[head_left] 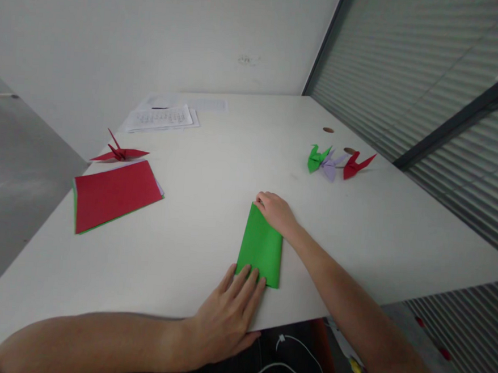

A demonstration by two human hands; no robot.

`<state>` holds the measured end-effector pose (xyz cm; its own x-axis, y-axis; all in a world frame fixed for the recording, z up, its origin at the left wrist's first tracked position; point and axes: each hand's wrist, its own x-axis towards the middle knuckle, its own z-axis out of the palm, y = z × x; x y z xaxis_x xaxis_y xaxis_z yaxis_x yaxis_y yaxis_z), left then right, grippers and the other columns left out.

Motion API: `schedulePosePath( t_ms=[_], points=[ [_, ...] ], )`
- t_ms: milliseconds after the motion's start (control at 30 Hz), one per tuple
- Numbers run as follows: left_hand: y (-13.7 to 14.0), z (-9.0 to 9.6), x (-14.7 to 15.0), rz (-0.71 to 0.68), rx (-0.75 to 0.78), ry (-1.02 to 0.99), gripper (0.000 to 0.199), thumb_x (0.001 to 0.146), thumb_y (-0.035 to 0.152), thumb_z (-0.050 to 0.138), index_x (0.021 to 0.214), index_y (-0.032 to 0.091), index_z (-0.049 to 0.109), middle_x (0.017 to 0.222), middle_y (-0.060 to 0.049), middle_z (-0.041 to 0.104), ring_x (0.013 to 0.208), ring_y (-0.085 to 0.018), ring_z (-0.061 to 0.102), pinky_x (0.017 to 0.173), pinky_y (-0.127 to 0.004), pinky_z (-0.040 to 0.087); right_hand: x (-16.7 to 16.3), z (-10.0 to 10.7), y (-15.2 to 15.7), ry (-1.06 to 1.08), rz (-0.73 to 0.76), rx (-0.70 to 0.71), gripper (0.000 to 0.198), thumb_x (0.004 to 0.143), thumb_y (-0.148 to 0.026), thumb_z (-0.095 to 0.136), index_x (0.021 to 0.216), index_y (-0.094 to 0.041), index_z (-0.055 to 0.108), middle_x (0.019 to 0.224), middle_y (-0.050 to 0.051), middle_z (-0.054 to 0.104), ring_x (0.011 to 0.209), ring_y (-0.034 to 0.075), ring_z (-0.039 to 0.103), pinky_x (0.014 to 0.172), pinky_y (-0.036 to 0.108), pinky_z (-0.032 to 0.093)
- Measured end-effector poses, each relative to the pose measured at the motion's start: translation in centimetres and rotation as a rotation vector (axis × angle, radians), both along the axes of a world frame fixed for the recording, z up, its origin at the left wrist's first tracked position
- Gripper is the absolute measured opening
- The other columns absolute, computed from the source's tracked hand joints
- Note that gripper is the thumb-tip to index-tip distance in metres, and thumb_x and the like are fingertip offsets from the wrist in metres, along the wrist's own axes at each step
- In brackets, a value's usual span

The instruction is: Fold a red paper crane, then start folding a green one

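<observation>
- So the folded green paper [262,244] lay flat on the table [204,217], near its front edge, between both hands.
- Left hand [229,316] had its fingers [246,286] slightly apart, tips down over the near edge of the paper, towards its left corner; the thumb was out by the table edge.
- Right hand [276,214] was at the far end with its fingers curled close together on the far-left corner. Couldn't tell if they were pinching it or just pressing.
- Table was white, with a red-topped paper stack [118,194] on the left and a red crane [121,153] just behind it.
- Further back were some printed sheets [164,118].
- Over on the right, a green crane [316,159], a pale purple crane [330,168] and a second red crane [355,166] sat in a row.
- Room-wise: plain pale wall [178,34] behind, slatted blinds [384,76] down the right side.
</observation>
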<state>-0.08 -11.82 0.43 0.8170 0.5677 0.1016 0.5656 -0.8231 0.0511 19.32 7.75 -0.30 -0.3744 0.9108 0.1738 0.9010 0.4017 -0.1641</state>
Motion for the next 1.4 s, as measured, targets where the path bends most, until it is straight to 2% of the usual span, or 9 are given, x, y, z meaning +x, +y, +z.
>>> schedulePosePath(
  t_ms=[200,300,467,867,1233,1400],
  points=[
    [-0.04,-0.08,0.05,-0.002,0.05,0.005,0.069,0.096,0.055,0.035,0.136,-0.001,0.049,0.142,-0.025,0.048,0.135,-0.038,0.04,0.115,-0.05,0.023,0.08,-0.24,0.12,0.0,0.009,0.01,0.01,0.096,-0.025,0.052,0.092,-0.02,0.059,0.09,0.006,0.067,0.086,0.02,0.06,0.076,0.028,0.04],
    [0.01,-0.15,0.1,-0.006,0.068,-0.002,0.07,0.095,0.056,0.038,0.129,-0.002,0.055,0.142,-0.027,0.047,0.135,-0.04,0.04,0.114,-0.051,0.024,0.1,-0.23,0.15,0.004,0.012,0.011,0.009,0.096,-0.025,0.052,0.092,-0.02,0.059,0.09,0.007,0.066,0.086,0.02,0.06,0.076,0.028,0.04],
    [0.11,-0.03,0.19,-0.006,0.072,-0.022,0.071,0.092,0.057,0.045,0.123,-0.005,0.059,0.144,-0.031,0.042,0.138,-0.04,0.036,0.115,-0.049,0.026,0.09,-0.17,0.13,-0.005,0.009,0.01,0.01,0.096,-0.024,0.051,0.092,-0.019,0.059,0.09,0.007,0.067,0.087,0.02,0.06,0.076,0.028,0.04],
    [0.1,-0.46,0.4,0.013,0.158,-0.058,0.074,0.085,0.062,0.052,0.113,-0.005,0.065,0.135,-0.032,0.051,0.129,-0.04,0.047,0.11,-0.047,0.034,0.0,0.01,-0.03,-0.002,-0.005,0.002,0.01,0.096,-0.024,0.051,0.093,-0.019,0.06,0.092,0.007,0.067,0.088,0.02,0.06,0.076,0.028,0.04],
    [0.61,-0.42,0.36,0.023,0.108,-0.047,0.091,0.076,0.08,0.048,0.104,-0.005,0.068,0.13,-0.033,0.055,0.126,-0.039,0.051,0.107,-0.045,0.039,0.11,-0.15,-0.02,0.0,-0.004,0.013,0.011,0.096,-0.024,0.05,0.092,-0.02,0.059,0.091,0.007,0.067,0.086,0.02,0.059,0.075,0.029,0.04],
    [0.69,-0.41,0.42,0.026,0.103,-0.06,0.088,0.076,0.078,0.051,0.101,-0.004,0.069,0.13,-0.033,0.055,0.125,-0.038,0.052,0.107,-0.044,0.04,0.17,-0.24,0.03,-0.001,0.006,0.025,0.012,0.096,-0.025,0.05,0.092,-0.019,0.059,0.09,0.007,0.067,0.086,0.02,0.059,0.075,0.029,0.04]
  ],
)
